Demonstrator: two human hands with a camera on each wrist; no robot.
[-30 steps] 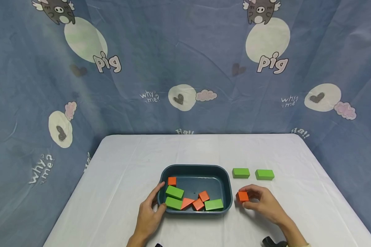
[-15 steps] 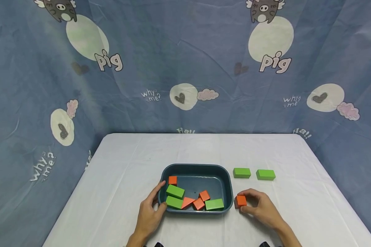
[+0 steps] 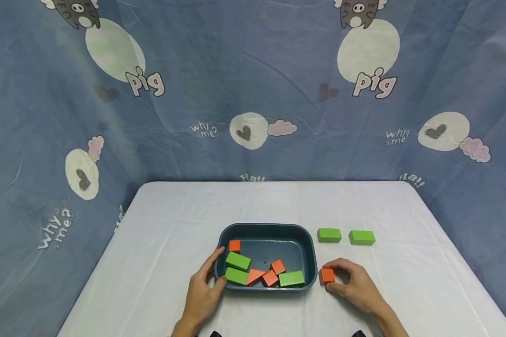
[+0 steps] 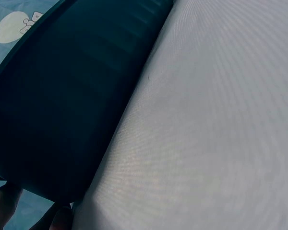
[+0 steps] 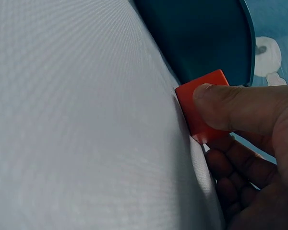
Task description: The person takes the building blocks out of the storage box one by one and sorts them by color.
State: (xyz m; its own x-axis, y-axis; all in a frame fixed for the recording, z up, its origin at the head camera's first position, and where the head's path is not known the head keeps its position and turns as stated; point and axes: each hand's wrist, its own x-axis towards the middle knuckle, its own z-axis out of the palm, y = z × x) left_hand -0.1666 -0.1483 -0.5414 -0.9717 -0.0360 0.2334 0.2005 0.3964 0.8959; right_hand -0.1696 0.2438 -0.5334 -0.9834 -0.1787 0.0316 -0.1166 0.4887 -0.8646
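Observation:
My right hand point(image 3: 356, 285) holds a red cube block point(image 3: 327, 275) between thumb and fingers, close beside the right end of a dark teal tray point(image 3: 315, 262). Up close in the right wrist view, the thumb presses on the face of the red cube block point(image 5: 191, 108), low at the white cloth, with the tray wall point(image 5: 206, 33) just behind. At the tray's left end rests my left hand point(image 3: 204, 292), index finger and thumb spread against the rim. Its fingertips point(image 4: 62, 218) show at the tray's end in the left wrist view.
Inside the tray lie green blocks point(image 3: 238, 261), red cubes point(image 3: 278, 266) and a red triangular block point(image 3: 255, 276). Two green blocks point(image 3: 329, 235) point(image 3: 361, 237) lie on the white tablecloth point(image 3: 185, 224) behind the right hand. A blue printed curtain point(image 3: 253, 79) hangs behind.
My right hand has lowered the red cube slightly toward me and leftward, nearer the tray, then stayed almost still. The left hand keeps its place on the tray.

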